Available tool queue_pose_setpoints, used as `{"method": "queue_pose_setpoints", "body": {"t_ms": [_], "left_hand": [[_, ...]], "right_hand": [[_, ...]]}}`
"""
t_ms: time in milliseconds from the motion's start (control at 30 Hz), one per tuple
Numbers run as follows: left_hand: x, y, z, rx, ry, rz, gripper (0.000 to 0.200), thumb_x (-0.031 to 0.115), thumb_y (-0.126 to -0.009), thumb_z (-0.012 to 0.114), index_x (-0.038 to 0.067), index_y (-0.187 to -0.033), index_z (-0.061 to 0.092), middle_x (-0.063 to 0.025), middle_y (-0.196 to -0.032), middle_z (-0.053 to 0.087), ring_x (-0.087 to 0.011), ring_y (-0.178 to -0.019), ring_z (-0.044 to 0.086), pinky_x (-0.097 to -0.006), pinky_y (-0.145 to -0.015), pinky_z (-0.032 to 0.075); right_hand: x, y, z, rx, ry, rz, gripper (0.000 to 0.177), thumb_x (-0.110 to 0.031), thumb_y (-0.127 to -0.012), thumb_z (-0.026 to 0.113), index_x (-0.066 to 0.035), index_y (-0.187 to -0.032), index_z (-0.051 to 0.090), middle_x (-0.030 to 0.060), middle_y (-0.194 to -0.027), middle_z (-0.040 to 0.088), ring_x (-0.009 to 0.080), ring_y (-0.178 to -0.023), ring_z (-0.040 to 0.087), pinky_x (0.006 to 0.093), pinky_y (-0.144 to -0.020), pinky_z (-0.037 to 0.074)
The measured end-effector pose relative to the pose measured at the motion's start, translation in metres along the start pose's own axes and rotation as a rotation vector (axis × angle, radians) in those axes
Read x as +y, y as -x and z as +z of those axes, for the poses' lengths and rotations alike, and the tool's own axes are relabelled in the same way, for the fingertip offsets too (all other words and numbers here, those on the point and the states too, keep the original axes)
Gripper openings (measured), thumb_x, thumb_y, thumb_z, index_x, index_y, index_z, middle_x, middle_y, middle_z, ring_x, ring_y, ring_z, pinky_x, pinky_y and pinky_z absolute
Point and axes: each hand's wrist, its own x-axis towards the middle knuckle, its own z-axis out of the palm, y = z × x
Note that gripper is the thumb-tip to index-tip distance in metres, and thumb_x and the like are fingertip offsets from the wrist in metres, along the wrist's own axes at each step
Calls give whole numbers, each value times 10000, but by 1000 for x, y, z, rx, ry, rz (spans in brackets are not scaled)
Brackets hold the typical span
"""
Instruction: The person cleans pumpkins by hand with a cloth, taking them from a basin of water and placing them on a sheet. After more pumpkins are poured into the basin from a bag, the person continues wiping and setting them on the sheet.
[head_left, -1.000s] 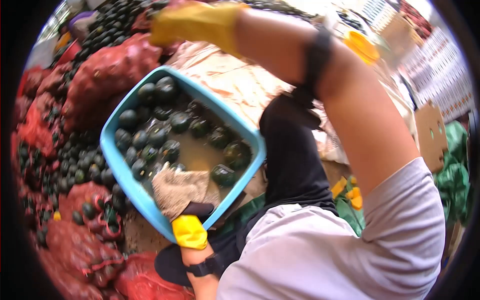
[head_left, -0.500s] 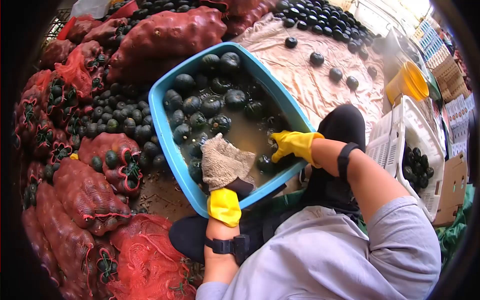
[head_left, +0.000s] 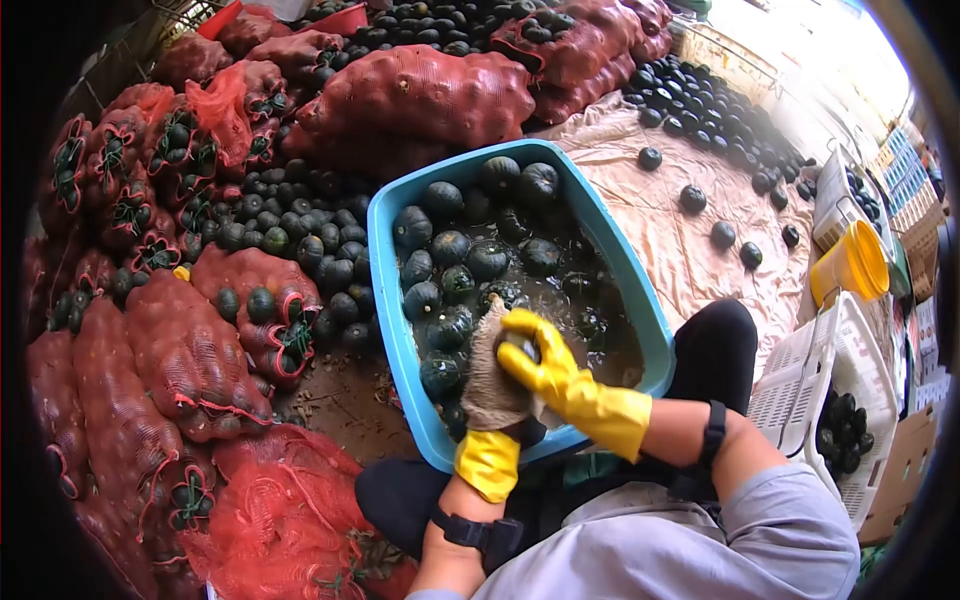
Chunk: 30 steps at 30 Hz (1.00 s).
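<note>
Where my hands meet: over the near end of the blue tub [head_left: 388,280], close to my body and just above the brown water [head_left: 610,345].
Right hand [head_left: 535,362]: in a yellow rubber glove, with the fingers curled over a small dark squash [head_left: 519,347] and gripping it from the right and above.
Left hand [head_left: 493,378]: wrapped in a rough tan cloth [head_left: 487,345], with the yellow glove cuff showing below. The cloth is pressed against the left side of the squash. My fingers are hidden under it, so I cannot tell how they are bent.
The squash: caught between both hands and mostly covered by glove and cloth.
In the tub: many more dark green squashes [head_left: 450,246] sit in the murky water, crowded toward the far end.
To my left: red mesh sacks [head_left: 190,360] stuffed with squash, and a loose heap [head_left: 290,235] of squash on the ground between them.
Beyond the tub: a bigger sack [head_left: 420,95] lies against the far rim.
To my right: a pale sheet [head_left: 680,250] with scattered squashes, a yellow bucket [head_left: 850,265], and a white crate [head_left: 795,385] beside my knee [head_left: 715,345].
Right wrist: a black strap [head_left: 712,435] sits just past the glove cuff.
</note>
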Motion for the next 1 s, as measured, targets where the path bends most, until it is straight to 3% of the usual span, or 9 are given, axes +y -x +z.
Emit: {"method": "queue_pose_setpoints", "body": {"t_ms": [67, 233, 333, 400, 600, 667, 800, 867, 1000], "left_hand": [[1, 0, -35, -27, 209, -89, 804, 368, -902, 783, 104, -1575, 433, -171, -1478, 567, -328, -1414, 513, -443, -1229, 366], [5, 11, -9, -61, 473, -189, 1011, 295, -786, 889, 80, -1620, 361, -193, -1562, 516, -322, -1457, 503, -443, -1214, 415], [-17, 13, 10, -62, 612, -14, 729, 283, -976, 699, 58, -1599, 393, -132, -1539, 545, -291, -1425, 532, -440, -1232, 413], [-14, 12, -14, 48, 618, -8, 601, 286, -1007, 656, 66, -1538, 482, -125, -1479, 593, -309, -1376, 568, -444, -1224, 420], [-42, -3, -28, -12, 730, -4, 502, 231, -794, 834, 90, -1246, 667, -160, -1236, 682, -381, -1131, 652, -456, -1002, 528], [-40, 3, -19, 46, 695, 29, 524, 276, -764, 872, 94, -1219, 684, -146, -1181, 696, -374, -1092, 669, -441, -966, 544], [0, 13, -8, 256, 1034, -473, 731, 215, -786, 921, 47, -1397, 557, -146, -1317, 668, -287, -1222, 672, -399, -1076, 534], [-10, 8, -30, 234, 869, -340, 753, 185, -770, 910, 55, -1425, 565, -159, -1318, 671, -326, -1231, 676, -407, -1122, 510], [-37, 4, -62, 104, 760, -158, 674, 204, -744, 878, 96, -1374, 666, -169, -1316, 706, -403, -1251, 670, -444, -1151, 497]], "right_hand": [[-15, 16, -16, -181, 211, -244, 668, -279, -921, 859, -71, -1490, 576, 220, -1538, 534, 352, -1479, 484, 457, -1250, 352], [14, -23, -31, 78, 198, 48, 635, -248, -910, 857, -80, -1460, 587, 191, -1482, 583, 335, -1415, 543, 432, -1198, 416], [-43, 4, -47, -418, 29, 58, 573, -286, -986, 787, -51, -1473, 600, 177, -1495, 602, 305, -1422, 553, 398, -1200, 421], [-49, -10, -51, -298, -117, 222, 450, -254, -1035, 715, -20, -1413, 646, 183, -1428, 665, 314, -1361, 610, 400, -1161, 466], [-39, 1, -37, -254, 465, -361, 496, -128, -949, 774, -25, -1413, 633, 211, -1332, 678, 373, -1273, 642, 452, -1092, 518], [-55, -5, -36, -207, -445, 614, 505, -70, -949, 757, -23, -1434, 626, 180, -1423, 655, 324, -1298, 628, 417, -1084, 531], [-2, -6, -24, 57, -282, 258, 676, -76, -997, 728, -76, -1612, 447, 141, -1533, 551, 223, -1322, 600, 377, -1147, 487], [-6, -14, -44, -259, 209, 36, 785, -111, -915, 838, -95, -1604, 460, 176, -1443, 600, 295, -1321, 615, 413, -1158, 477], [-39, -22, -46, -445, -64, 454, 817, -70, -833, 896, -116, -1545, 498, 137, -1447, 587, 257, -1299, 627, 387, -1121, 522]]}}
